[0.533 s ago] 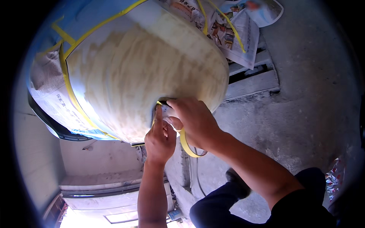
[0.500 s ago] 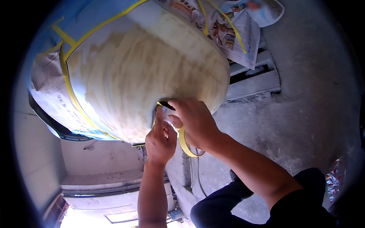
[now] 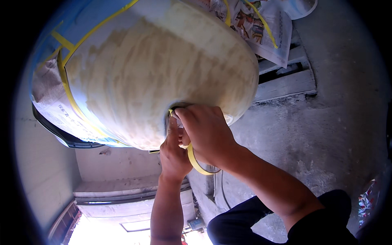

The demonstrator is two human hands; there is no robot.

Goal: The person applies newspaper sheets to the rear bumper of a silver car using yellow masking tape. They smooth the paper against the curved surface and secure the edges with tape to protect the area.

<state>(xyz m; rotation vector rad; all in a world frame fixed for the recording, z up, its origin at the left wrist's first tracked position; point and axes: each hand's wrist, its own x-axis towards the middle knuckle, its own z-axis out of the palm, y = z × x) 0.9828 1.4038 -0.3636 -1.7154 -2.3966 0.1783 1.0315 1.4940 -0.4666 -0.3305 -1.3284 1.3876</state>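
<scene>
A large rounded car-body panel [image 3: 159, 73], dull white with sanded brownish patches, fills the upper middle. At its lower edge is a dark-rimmed recess where both hands work side by side. My left hand [image 3: 175, 161] has its index finger stretched up to a bit of yellow tape at the recess, pressing it; the other fingers are curled. My right hand [image 3: 210, 132] is closed beside it, its fingertips bent into the recess and partly hidden. From under the right hand hangs a roll of yellow masking tape [image 3: 197, 164], held against the palm.
Newspaper [image 3: 51, 83] and blue film [image 3: 90, 20], edged with yellow tape, cover the panel's left side. More newspaper [image 3: 267, 36] lies at upper right over a slotted floor drain [image 3: 286, 83]. My bent knee [image 3: 232, 222] is below on the concrete floor [image 3: 294, 139].
The view has shifted a little, so the panel and drain sit further right. My right hand has turned slightly inward, closer over the recess; the left finger stays on the tape.
</scene>
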